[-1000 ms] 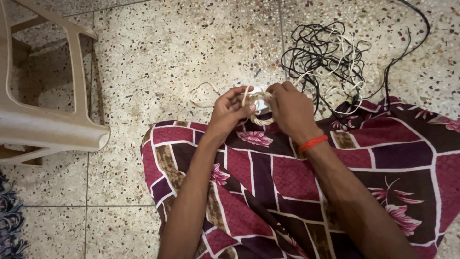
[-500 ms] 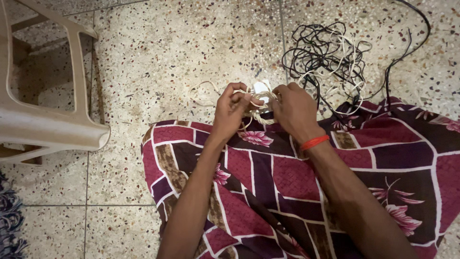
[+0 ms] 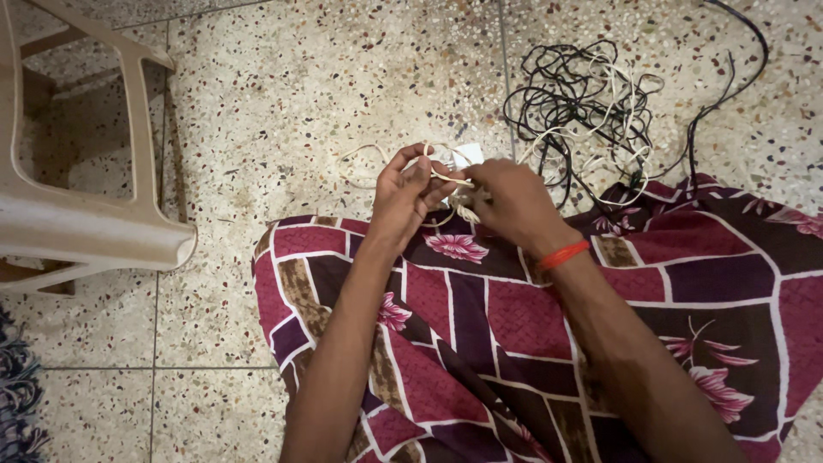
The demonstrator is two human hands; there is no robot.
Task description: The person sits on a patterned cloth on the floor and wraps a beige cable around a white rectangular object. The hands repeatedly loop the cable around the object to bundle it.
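Note:
My left hand (image 3: 403, 199) and my right hand (image 3: 507, 204) meet above my knees, both pinching a small coil of cream-coloured cord (image 3: 457, 204). A thin strand runs taut between the fingertips of the two hands. A loose end of the same cord (image 3: 360, 163) loops over the floor to the left. A small white object (image 3: 467, 155) shows just beyond my fingers, partly hidden. An orange band (image 3: 561, 255) circles my right wrist. My lap is covered by maroon patterned cloth (image 3: 480, 326).
A tangle of black and cream wires (image 3: 591, 103) lies on the speckled floor at the upper right, with one black wire trailing off right. A beige plastic chair (image 3: 94, 227) stands at the left. A dark fringed mat edge (image 3: 17, 394) shows at bottom left.
The right hand has dropped slightly and turned over the coil. The left fingers have pulled a strand taut between the hands. The coil sits lower, nearer the cloth.

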